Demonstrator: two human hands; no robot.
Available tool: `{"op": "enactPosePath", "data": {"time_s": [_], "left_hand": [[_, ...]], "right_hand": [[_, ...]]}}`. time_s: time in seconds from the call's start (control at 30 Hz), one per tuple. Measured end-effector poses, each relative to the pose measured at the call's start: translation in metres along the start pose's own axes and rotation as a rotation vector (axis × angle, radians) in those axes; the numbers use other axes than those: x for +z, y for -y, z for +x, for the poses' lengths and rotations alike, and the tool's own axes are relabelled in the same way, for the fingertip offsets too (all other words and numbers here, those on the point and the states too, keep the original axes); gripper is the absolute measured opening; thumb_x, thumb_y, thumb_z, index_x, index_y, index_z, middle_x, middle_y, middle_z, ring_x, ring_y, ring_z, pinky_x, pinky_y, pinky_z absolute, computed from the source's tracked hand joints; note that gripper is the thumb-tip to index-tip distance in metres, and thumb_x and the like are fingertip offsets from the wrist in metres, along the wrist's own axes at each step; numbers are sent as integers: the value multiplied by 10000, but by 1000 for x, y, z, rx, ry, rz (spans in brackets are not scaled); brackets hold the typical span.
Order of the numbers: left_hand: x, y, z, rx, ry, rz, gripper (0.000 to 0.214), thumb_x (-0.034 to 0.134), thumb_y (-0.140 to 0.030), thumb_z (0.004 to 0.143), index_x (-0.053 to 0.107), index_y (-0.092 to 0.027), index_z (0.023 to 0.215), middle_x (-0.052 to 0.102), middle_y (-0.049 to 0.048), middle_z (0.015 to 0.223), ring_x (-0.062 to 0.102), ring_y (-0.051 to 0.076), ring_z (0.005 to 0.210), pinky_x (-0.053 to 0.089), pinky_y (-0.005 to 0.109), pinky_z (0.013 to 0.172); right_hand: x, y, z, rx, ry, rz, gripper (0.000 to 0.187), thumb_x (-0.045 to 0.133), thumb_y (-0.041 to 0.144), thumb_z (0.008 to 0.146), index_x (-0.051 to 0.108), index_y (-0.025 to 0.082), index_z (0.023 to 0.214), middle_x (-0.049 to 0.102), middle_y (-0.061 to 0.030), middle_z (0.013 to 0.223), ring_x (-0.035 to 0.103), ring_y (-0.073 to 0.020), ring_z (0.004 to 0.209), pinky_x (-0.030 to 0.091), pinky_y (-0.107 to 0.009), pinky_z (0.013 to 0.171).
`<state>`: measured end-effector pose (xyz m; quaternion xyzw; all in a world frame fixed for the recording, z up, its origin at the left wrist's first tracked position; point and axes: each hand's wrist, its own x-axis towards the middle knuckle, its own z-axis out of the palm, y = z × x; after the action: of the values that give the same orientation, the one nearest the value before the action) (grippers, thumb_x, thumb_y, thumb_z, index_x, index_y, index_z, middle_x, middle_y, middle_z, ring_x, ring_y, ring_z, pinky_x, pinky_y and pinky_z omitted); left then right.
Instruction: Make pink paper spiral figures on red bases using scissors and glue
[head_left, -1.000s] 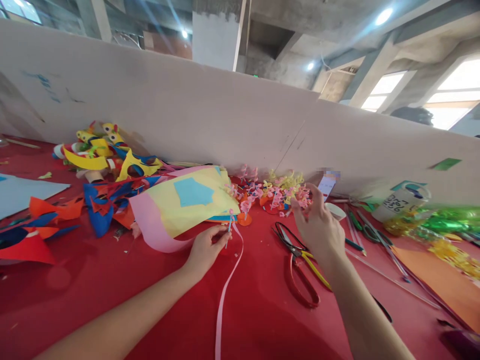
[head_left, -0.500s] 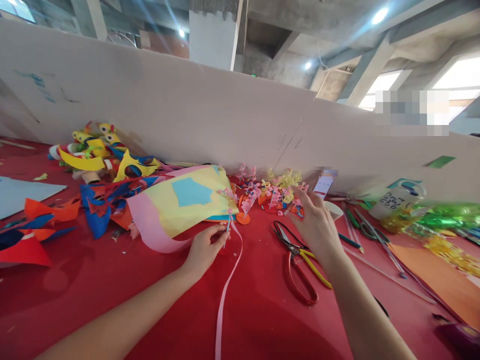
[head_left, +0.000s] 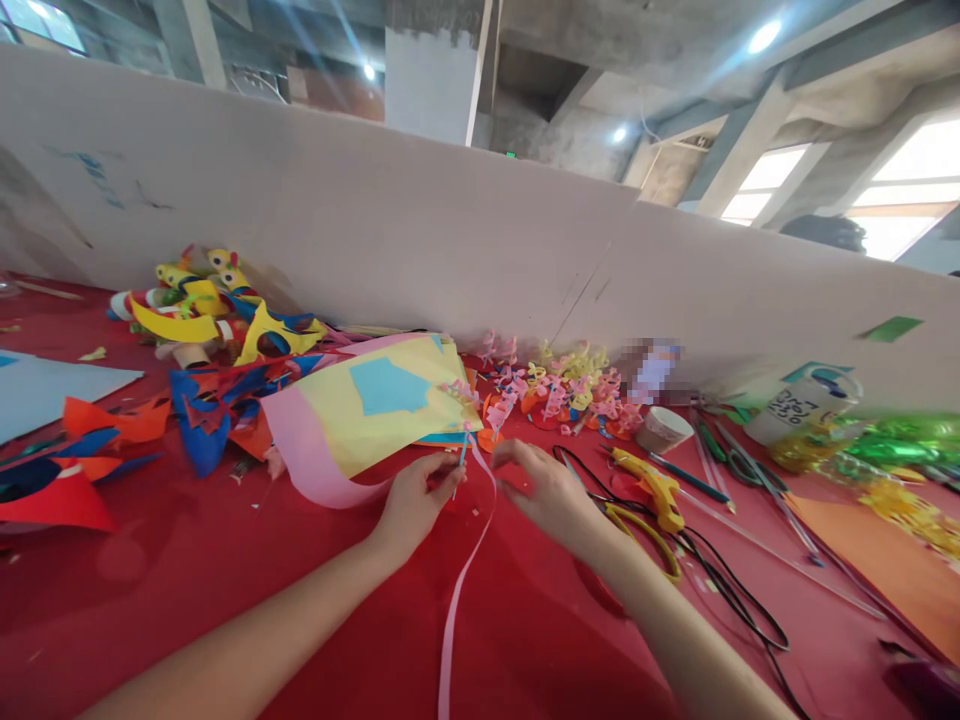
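Note:
My left hand (head_left: 420, 500) is closed, pinching a thin light-blue stick (head_left: 461, 470) upright between thumb and fingertips. A long pink paper strip (head_left: 459, 590) runs from the stick's top down toward the table's near edge. My right hand (head_left: 551, 490) hovers just right of the stick, thumb and fingers apart around nothing that I can see. Below the right forearm lie scissors, partly covered, with a yellow handle (head_left: 660, 540) showing. A yellow glue gun (head_left: 656, 490) with a black cord rests to the right of that hand.
Yellow and pink sheets (head_left: 390, 440) lie behind my left hand. Several small pink and yellow curled paper figures (head_left: 555, 390) stand along the white partition (head_left: 450, 230). Felt shapes (head_left: 199, 420) are heaped left. A tape roll (head_left: 664, 430), pencil (head_left: 694, 483) and orange sheet (head_left: 877, 550) lie right.
My right hand has come left and down from over the paper figures to beside the stick, uncovering the glue gun and tape roll. My left hand keeps its pinch on the stick.

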<state>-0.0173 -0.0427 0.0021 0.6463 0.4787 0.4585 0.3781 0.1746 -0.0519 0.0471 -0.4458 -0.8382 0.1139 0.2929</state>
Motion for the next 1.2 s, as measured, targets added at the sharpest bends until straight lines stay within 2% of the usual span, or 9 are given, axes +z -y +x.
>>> {"op": "enactPosePath", "data": {"time_s": [0.07,0.17,0.37,0.5,0.63,0.77,0.87,1.0,1.2], "left_hand": [[0,-1,0,6,3,-3,224,550,-363,787,659,-169,814,710,39,789,651,189,706,512,279,662],[-1,-3,-1,5,-14,40,206,561,-347,773,659,-176,829,715,49,826,655,204,761,512,301,721],[-2,-1,-2,80,-57,140,194,572,-350,769,669,-195,835,707,58,871,650,220,834,507,337,781],[-2,-6,-5,195,-112,230,141,586,-308,766,674,-201,788,684,50,804,634,221,806,509,333,750],[-1,-11,-8,369,-21,292,123,578,-248,798,695,-210,794,672,46,763,611,208,788,497,331,770],[1,-12,-9,523,76,281,148,564,-223,831,710,-217,857,681,45,729,598,201,796,502,339,767],[3,-11,-8,579,162,274,177,545,-227,847,718,-226,887,705,50,748,605,205,810,509,351,771],[5,-5,-8,545,188,285,173,558,-255,844,726,-234,878,717,47,759,622,200,809,492,368,840],[2,-3,-6,503,180,218,178,547,-281,861,714,-219,862,702,51,757,589,211,853,494,340,777]], "right_hand": [[4,4,-4,-171,-15,-102,286,489,154,877,552,233,1145,651,-64,1034,606,-188,938,478,-306,789],[-1,8,-6,-327,-55,-227,278,459,186,922,580,242,1166,666,-65,977,597,-187,846,469,-294,705],[-15,20,-1,-380,-36,-278,195,501,245,916,683,227,985,679,-52,855,563,-182,812,429,-285,660],[-18,34,12,-281,-13,-276,106,603,237,847,708,236,857,655,-52,858,539,-195,830,427,-314,716],[-25,37,30,-123,38,-172,60,664,204,784,715,218,757,651,-52,836,552,-202,842,432,-324,744],[-31,23,41,172,203,135,59,621,170,759,676,189,749,660,-11,700,593,-151,662,432,-262,616],[-30,9,41,308,270,398,106,619,169,716,597,186,819,608,40,607,550,-110,547,394,-217,530],[-23,-5,34,333,273,640,268,637,220,686,519,200,926,552,85,570,499,-88,505,368,-199,512],[-9,-20,19,314,221,678,244,603,297,710,631,167,914,626,10,693,566,-122,638,419,-248,612]]}}
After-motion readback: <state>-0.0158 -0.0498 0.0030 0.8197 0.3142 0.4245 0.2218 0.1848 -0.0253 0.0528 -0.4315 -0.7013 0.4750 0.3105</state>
